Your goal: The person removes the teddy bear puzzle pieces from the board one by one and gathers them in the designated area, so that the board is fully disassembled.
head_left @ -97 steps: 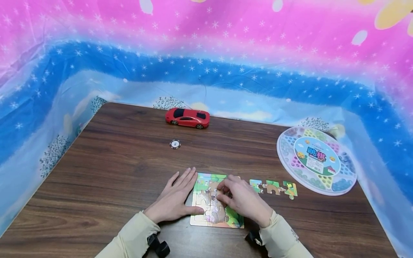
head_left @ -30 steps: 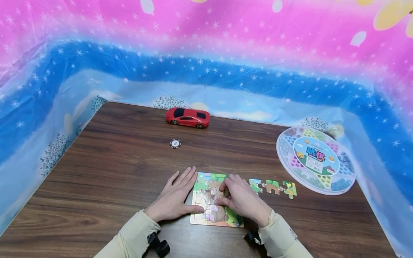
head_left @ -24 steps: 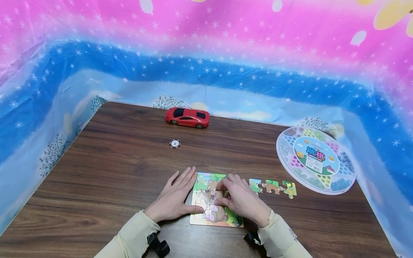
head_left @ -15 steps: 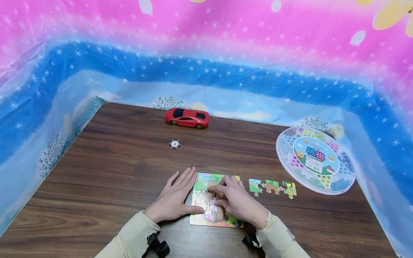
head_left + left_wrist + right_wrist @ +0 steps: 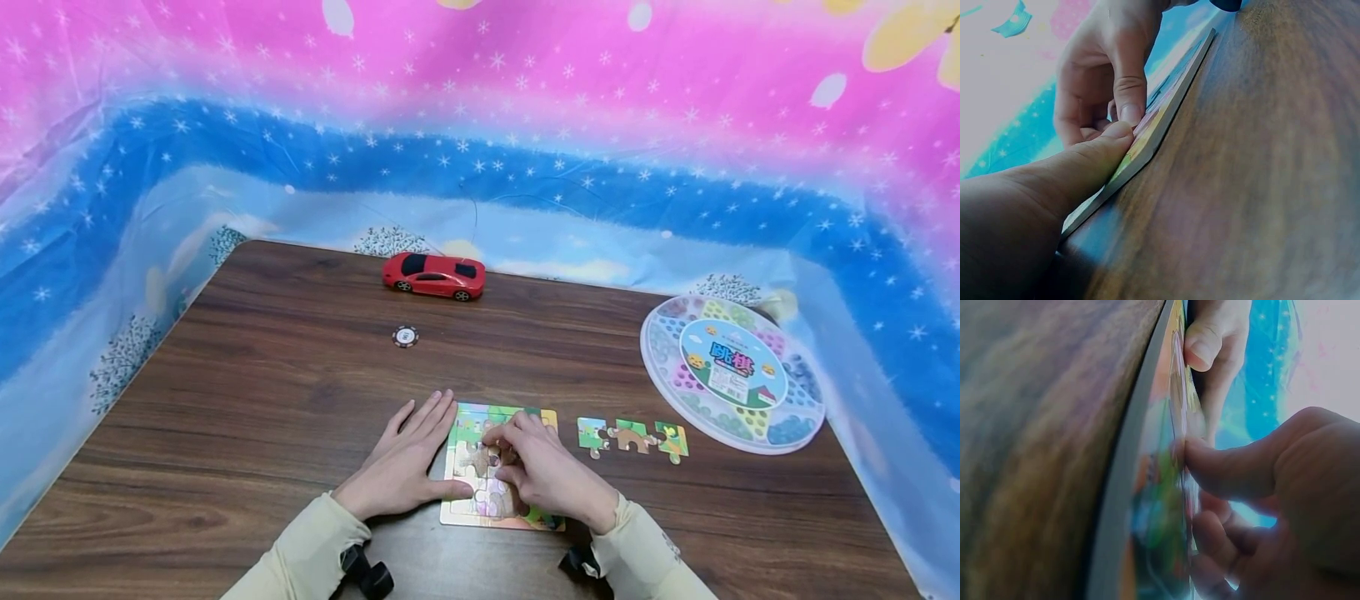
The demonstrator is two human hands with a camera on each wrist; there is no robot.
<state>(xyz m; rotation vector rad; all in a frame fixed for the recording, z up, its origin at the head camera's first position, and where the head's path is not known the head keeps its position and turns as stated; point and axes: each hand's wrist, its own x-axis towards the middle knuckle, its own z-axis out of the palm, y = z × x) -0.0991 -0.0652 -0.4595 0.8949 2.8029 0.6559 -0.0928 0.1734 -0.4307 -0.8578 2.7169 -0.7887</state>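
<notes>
A jigsaw puzzle with a bear picture lies flat in its thin tray on the table. My left hand rests flat along its left side, fingers straight, the thumb lying over the lower left of the picture. Over the right half, my right hand pinches at a puzzle piece between curled fingers and thumb; the hand hides much of that piece. The right wrist view shows the right thumb right at the puzzle's surface. Three loose pieces lie in a row right of the tray.
A round Chinese checkers box lies at the right. Further back are a red toy car and a poker chip. Patterned pink and blue cloth hangs behind the wooden table.
My right hand has shifted a little left and toward me over the puzzle, uncovering its upper right corner. The left hand and the three loose pieces have stayed put.
</notes>
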